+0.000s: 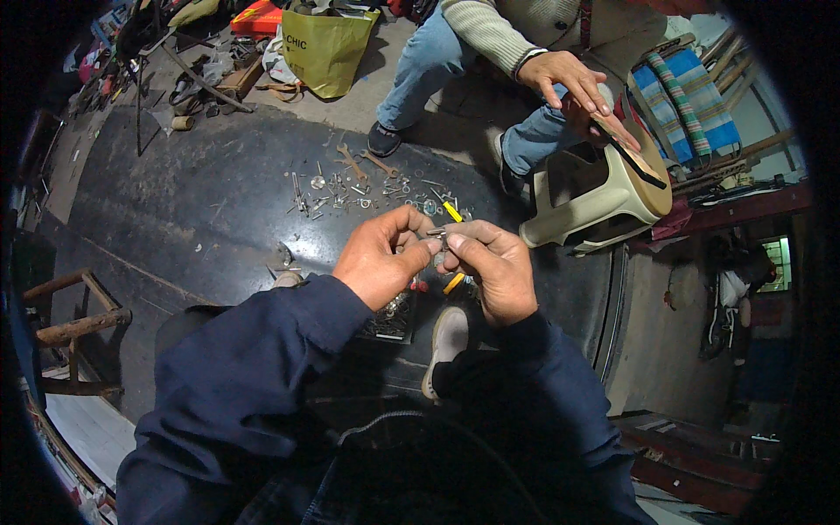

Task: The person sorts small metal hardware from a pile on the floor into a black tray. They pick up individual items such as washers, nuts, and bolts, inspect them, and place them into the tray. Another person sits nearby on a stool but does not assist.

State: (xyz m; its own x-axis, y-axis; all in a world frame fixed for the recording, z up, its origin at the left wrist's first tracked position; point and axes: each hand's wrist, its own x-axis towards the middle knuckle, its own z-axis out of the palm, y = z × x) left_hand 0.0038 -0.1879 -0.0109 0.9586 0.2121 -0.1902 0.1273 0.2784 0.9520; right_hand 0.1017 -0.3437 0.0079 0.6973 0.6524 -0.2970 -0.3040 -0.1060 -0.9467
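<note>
A small metal part (437, 234) sits pinched between our left hand (382, 256) and right hand (490, 262), above the dark mat (201, 210); beyond it, loose screws (350, 192) lie unsorted, so we judge much remains.

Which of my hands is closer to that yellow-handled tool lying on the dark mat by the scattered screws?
Right. Your right hand sits just below the yellow-handled tool, its fingers almost under it. Your left hand is farther off, down and to the tool's left.

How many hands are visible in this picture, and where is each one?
4. The left hand and right hand meet at the centre, pinching a small metal part. Another person's two hands are at upper right, by the plastic stool.
</note>
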